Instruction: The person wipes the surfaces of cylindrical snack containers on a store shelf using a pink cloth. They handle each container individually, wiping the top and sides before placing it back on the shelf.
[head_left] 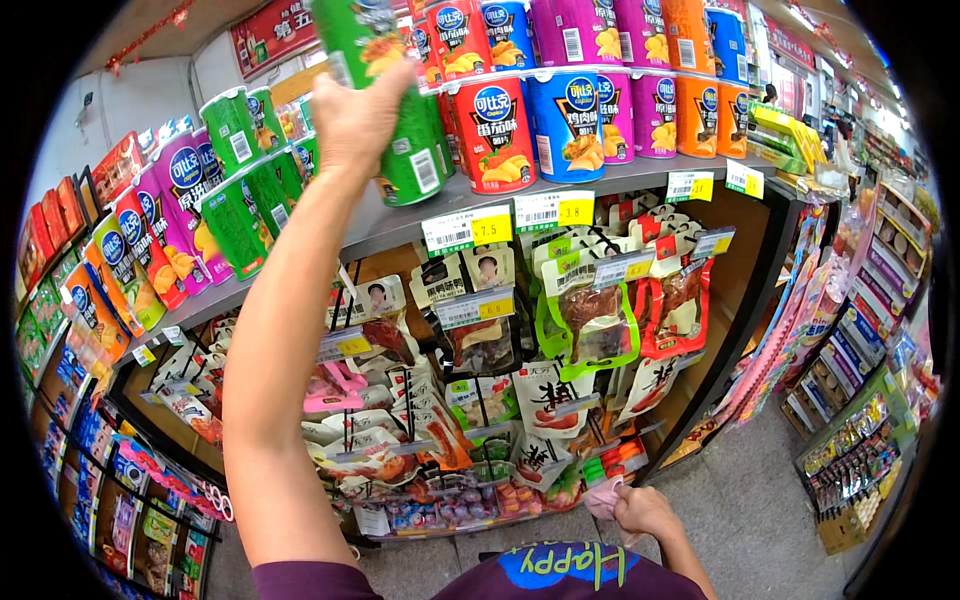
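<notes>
My left arm reaches up to the top shelf, and the left hand (362, 112) is wrapped round a green chip canister (408, 165). The canister leans a little, its upper end running out of the top of the picture. It stands out in front of the row of other canisters, beside a red canister (492, 135) and a blue canister (566, 125). Low down on the right, my right hand (648, 510) is closed on a crumpled pink cloth (603, 498), close to the lower edge of the snack display. Whether the held canister touches the shelf I cannot tell.
Stacked canisters in purple (655, 115), orange (697, 118) and green (238, 215) line the grey shelf top (470, 198). Below the shelf, bagged snacks (585, 310) hang on hooks with price tags (466, 230). Another goods rack (850, 440) stands across the grey floor (745, 500).
</notes>
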